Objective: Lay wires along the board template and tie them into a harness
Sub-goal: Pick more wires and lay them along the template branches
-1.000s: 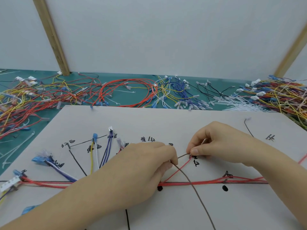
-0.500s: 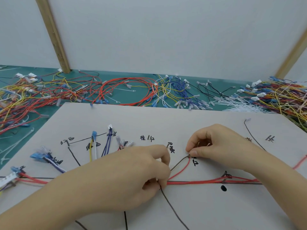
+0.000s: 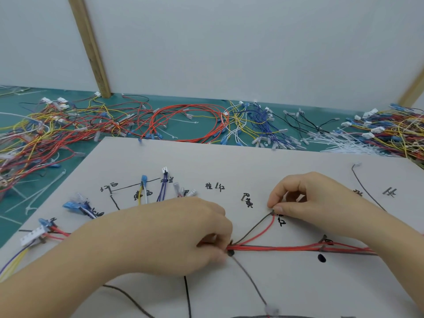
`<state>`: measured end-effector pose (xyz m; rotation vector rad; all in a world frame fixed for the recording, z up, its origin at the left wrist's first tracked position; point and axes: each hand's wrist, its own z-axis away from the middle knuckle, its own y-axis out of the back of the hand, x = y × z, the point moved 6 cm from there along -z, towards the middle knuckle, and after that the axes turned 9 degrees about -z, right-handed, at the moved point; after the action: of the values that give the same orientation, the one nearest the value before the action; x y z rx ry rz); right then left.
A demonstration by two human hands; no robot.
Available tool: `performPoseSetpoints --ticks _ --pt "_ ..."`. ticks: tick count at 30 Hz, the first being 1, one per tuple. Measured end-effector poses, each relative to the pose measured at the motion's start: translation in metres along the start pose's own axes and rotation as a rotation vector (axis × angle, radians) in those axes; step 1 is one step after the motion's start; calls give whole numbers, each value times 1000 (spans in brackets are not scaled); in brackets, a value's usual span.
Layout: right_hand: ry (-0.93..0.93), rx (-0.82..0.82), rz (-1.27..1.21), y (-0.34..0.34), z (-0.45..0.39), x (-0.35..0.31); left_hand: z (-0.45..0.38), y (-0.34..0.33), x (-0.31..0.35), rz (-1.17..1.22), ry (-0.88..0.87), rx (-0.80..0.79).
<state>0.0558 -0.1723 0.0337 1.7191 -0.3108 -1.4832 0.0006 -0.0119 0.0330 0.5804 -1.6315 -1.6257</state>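
— Your right hand (image 3: 321, 198) pinches the brown wire (image 3: 254, 227) at its upper end, beside a red wire (image 3: 263, 230), thumb and forefinger closed on it at a handwritten label on the board (image 3: 229, 161). Where's your left?

— My left hand (image 3: 183, 235) pinches the same brown wire lower down, right where it meets the red trunk (image 3: 275, 248).

— Good. So the wire is on the board, between your hands, with its tail (image 3: 250, 281) trailing loose toward you.

— What could go wrong from here?

— I'd judge the risk is slack. Pull too hard with your right hand and the wire may slip from the left pinch and lift off the drawn branch. Let the left go early, and the tail could spring the bend away from the trunk. It could also snag on the black mark's (image 3: 321, 258) neighbour wires, though I can't tell how tightly those are tied.

— Which way does it run?

— The held stretch has its long axis on a diagonal, climbing from the trunk junction up and right to the label. The trunk itself lies left to right across the board.
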Motion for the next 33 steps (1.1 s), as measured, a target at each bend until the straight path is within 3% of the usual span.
performPoseSetpoints --ticks 4,9,15,24,29,33 --pt "37 3 45 -1 1 -2 0 2 -11 92 47 -33" --pt "244 84 74 1 7 -20 -7 1 -21 49 161 100" --pt "517 -182 -9 -22 23 -56 -11 3 -21 -25 237 261" --pt "567 -171 -47 -24 8 -85 -11 6 -22 -124 372 316" --pt "495 -286 -149 -24 1 -87 -12 6 -27 -120 449 307" --pt "463 -258 -137 -28 -7 -86 -15 6 -29 -131 460 323"
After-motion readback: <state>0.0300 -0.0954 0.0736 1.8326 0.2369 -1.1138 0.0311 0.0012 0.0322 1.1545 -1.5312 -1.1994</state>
